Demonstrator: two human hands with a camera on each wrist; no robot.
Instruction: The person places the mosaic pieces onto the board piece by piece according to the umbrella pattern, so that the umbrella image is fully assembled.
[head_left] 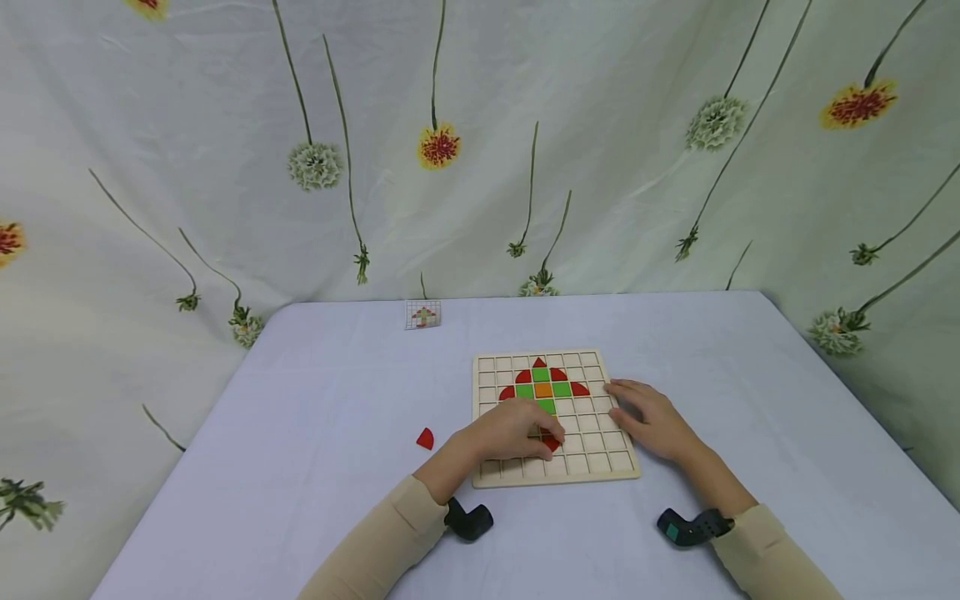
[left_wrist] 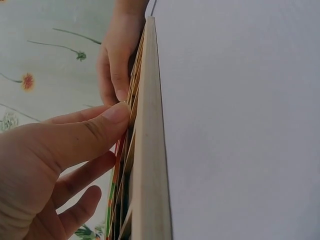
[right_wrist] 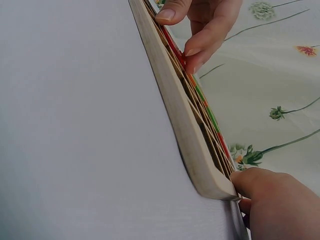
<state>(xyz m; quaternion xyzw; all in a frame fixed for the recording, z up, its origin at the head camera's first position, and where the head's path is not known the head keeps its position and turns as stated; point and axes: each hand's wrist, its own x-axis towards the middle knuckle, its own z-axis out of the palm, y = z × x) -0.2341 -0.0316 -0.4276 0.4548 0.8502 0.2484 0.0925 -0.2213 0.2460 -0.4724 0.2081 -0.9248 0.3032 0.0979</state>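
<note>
A pale wooden grid board (head_left: 600, 446) lies on the table, with red, green and orange pieces forming a pattern in its cells. Over its lower middle, my left hand (head_left: 513, 429) has thumb and index finger at opposite sides of a red quarter-circle piece (head_left: 551, 442), pinching it at the board's surface. That hand covers part of the pattern. My right hand (head_left: 651, 419) rests against the board's right edge, fingers extended and thumb touching the rim. Left of the board lies another red quarter-circle piece (head_left: 425, 438).
Behind the board, toward the table's far edge, sits a small card (head_left: 423, 315) printed with a similar coloured pattern on a grid. White cloth covers the table (head_left: 337, 400). A flowered curtain (head_left: 480, 192) hangs behind it.
</note>
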